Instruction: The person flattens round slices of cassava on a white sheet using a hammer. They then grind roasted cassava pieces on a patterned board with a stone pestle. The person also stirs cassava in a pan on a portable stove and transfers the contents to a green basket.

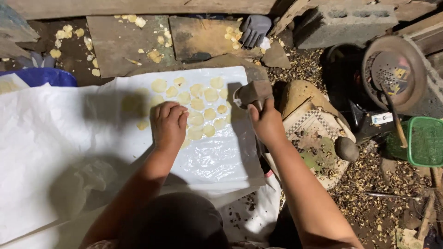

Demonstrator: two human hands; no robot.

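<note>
Presently, the left hand [169, 125] rests knuckles-up on a white plastic sheet [69, 138], fingers curled and pressed together, the fingertips meeting among the pale yellow flattened discs [197, 104] laid out there; they appear to nip one disc at the thumb side, though the grip itself is hidden beneath the knuckles. The discs lie in loose rows across the upper middle of the sheet, some touching, some slightly apart, with the left hand covering the lower left part of the group. The right hand [266, 123] is closed in a fist around the handle of a wooden mallet [252, 93], whose blocky head sits above the right edge of the sheet, just beside the outermost discs; whether the head touches the sheet cannot be told. To the right of that hand, a flat stone slab [318, 138] carries dark husk fragments and a rounded stone [346, 148]. Further right stand a green mesh basket [427, 140] and a round metal pan [394, 74]. Beyond the sheet, wooden boards [124, 44] hold scattered yellow pieces, a grey glove [254, 30] lies on them, and a concrete block [344, 20] sits at the top right. Husk litter covers the ground at right.
</note>
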